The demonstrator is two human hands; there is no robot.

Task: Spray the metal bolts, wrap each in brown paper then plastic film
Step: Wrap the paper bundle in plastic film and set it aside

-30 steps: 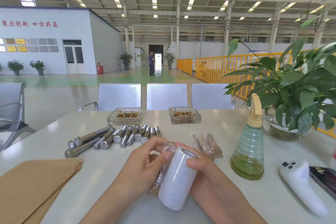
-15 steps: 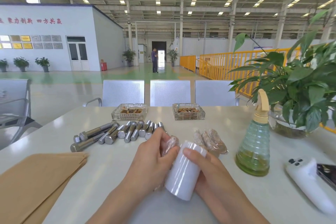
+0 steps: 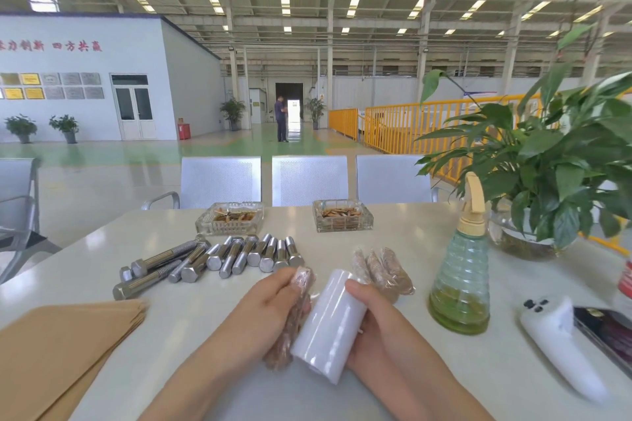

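My left hand (image 3: pixel 263 313) grips a bolt wrapped in brown paper and film (image 3: pixel 294 314), its top end poking out above my fingers. Pressed against it is a white roll of plastic film (image 3: pixel 330 323), which my right hand (image 3: pixel 371 325) holds from the right with the thumb on top. Several bare metal bolts (image 3: pixel 219 258) lie in a row behind my left hand. Three wrapped bolts (image 3: pixel 383 267) lie behind the roll. A stack of brown paper sheets (image 3: pixel 58 352) covers the table's near left. A green spray bottle (image 3: pixel 460 284) stands to the right.
Two glass ashtrays (image 3: pixel 229 222) (image 3: pixel 342 219) sit at the far side of the white table (image 3: pixel 171 325). A potted plant (image 3: pixel 533 195) stands at the right, a white device (image 3: pixel 561 343) and a phone near the right edge. Metal chairs stand behind the table.
Both hands have turned the roll and the wrapped bolt against each other; the roll now lies more level and lower, and the bolt's top end shows above my left fingers.
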